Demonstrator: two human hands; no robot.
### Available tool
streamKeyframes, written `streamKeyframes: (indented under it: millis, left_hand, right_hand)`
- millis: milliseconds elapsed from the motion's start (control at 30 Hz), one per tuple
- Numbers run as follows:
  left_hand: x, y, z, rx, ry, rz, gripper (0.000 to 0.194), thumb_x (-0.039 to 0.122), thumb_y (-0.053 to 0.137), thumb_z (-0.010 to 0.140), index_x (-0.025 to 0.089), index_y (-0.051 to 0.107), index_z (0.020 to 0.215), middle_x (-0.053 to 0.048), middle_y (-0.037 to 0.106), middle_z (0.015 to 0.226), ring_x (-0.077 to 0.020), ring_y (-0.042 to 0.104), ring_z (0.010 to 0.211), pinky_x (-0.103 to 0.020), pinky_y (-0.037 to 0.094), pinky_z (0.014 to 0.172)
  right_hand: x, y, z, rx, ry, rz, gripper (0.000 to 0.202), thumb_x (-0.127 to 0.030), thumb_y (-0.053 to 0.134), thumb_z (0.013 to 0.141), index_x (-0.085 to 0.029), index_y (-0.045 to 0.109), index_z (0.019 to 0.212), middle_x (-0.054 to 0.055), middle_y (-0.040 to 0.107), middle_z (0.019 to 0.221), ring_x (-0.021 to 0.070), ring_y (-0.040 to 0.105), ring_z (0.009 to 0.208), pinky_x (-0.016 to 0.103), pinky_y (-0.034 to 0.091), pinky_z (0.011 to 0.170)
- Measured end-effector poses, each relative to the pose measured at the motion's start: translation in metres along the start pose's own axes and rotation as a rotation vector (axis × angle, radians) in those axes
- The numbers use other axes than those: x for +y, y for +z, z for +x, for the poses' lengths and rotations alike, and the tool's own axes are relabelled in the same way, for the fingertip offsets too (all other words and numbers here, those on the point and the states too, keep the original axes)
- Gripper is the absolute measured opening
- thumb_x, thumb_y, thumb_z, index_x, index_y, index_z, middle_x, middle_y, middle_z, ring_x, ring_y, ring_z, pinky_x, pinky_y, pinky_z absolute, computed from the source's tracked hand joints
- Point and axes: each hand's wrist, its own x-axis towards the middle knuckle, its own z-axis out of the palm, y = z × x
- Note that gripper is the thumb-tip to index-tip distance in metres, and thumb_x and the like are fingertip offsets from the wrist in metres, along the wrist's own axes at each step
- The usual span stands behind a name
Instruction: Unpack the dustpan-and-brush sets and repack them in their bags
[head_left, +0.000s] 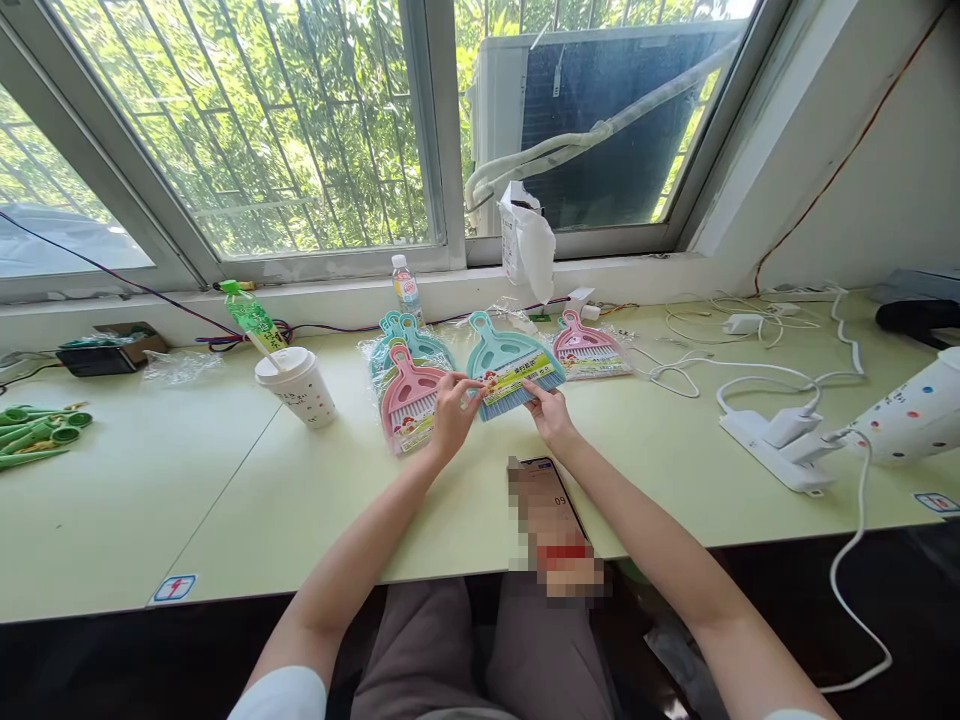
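Between my two hands is a teal mini dustpan-and-brush set with a yellow-green printed label, raised a little and tilted toward me. My left hand pinches its left edge near the label. At its lower right corner, my right hand grips with thumb and fingers. Just left of my left hand lies a pink dustpan-and-brush set in clear wrapping, partly over teal sets. Another pink set lies to the right, near the back of the table.
A phone, partly pixelated, lies near the front edge. Leftward stand a lidded cup with straw and a green bottle. A power strip with white cables and a dotted white cup are at right. Green cone-shaped pieces lie far left.
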Motion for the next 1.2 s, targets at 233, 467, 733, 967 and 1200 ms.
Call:
streamKeyframes:
  millis: [233, 467, 733, 967, 1200]
  left_hand:
    - [-0.004, 0.004, 0.001, 0.211, -0.426, -0.385, 0.064, 0.062, 0.065, 0.083, 0.025, 0.04, 0.129, -0.013, 0.047, 0.13, -0.0221, 0.058, 0.111, -0.037, 0.053, 0.091]
    - [-0.003, 0.007, 0.002, -0.176, -0.63, -0.798, 0.064, 0.053, 0.065, 0.084, 0.024, 0.044, 0.137, -0.012, 0.058, 0.132, -0.0277, 0.059, 0.122, -0.039, 0.052, 0.094]
    - [-0.003, 0.012, -0.001, -0.304, -0.826, -0.938, 0.056, 0.044, 0.07, 0.082, 0.022, 0.051, 0.131, -0.012, 0.063, 0.131, -0.0296, 0.062, 0.118, -0.045, 0.054, 0.097]
    - [-0.002, 0.01, 0.0, -0.387, -0.836, -0.983, 0.06, 0.048, 0.07, 0.083, 0.019, 0.049, 0.13, -0.014, 0.068, 0.123, -0.0303, 0.07, 0.105, -0.048, 0.057, 0.092]
    - [-0.005, 0.012, 0.002, -0.218, -0.877, -0.98, 0.057, 0.051, 0.069, 0.082, 0.022, 0.053, 0.13, -0.01, 0.068, 0.124, -0.0292, 0.066, 0.114, -0.043, 0.056, 0.094]
  right_hand:
    - [-0.003, 0.002, -0.003, -0.021, 0.007, 0.016, 0.029, -0.012, 0.086, 0.056, -0.019, 0.069, 0.078, -0.001, 0.077, 0.079, 0.0177, 0.075, 0.083, 0.024, 0.063, 0.071]
    - [0.003, 0.002, -0.004, -0.074, 0.0, -0.027, 0.032, -0.017, 0.088, 0.054, -0.02, 0.069, 0.081, 0.001, 0.078, 0.086, 0.0224, 0.074, 0.099, 0.03, 0.063, 0.081]
    - [0.008, -0.003, -0.001, -0.045, -0.008, -0.054, 0.034, -0.021, 0.09, 0.051, -0.02, 0.068, 0.077, 0.001, 0.078, 0.088, 0.0213, 0.073, 0.099, 0.028, 0.062, 0.079]
    - [0.008, -0.002, -0.003, -0.073, -0.033, -0.054, 0.037, -0.023, 0.09, 0.055, -0.02, 0.069, 0.085, 0.003, 0.078, 0.092, 0.0233, 0.073, 0.101, 0.032, 0.063, 0.082]
    - [0.007, -0.001, -0.003, -0.059, 0.012, -0.051, 0.032, -0.019, 0.089, 0.055, -0.02, 0.068, 0.078, 0.001, 0.078, 0.087, 0.0203, 0.074, 0.094, 0.028, 0.063, 0.079]
